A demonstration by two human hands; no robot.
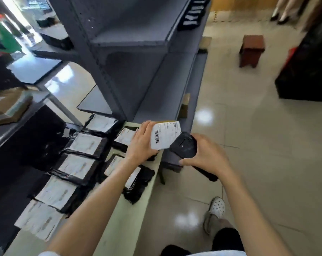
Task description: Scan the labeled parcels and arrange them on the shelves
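Observation:
My left hand grips a small parcel whose white label with a barcode faces up. My right hand holds a black handheld scanner, its head right beside the label's lower right edge. Both are above the far end of a pale green table. Several black bagged parcels with white labels lie in rows on that table. A grey metal shelf unit stands just behind, its near shelves bare, with small black parcels lined along a far upper shelf.
A brown wooden stool stands on the tiled floor at right, near a large black bag. A second grey rack at left carries a brown paper package. My white shoe is on the floor below.

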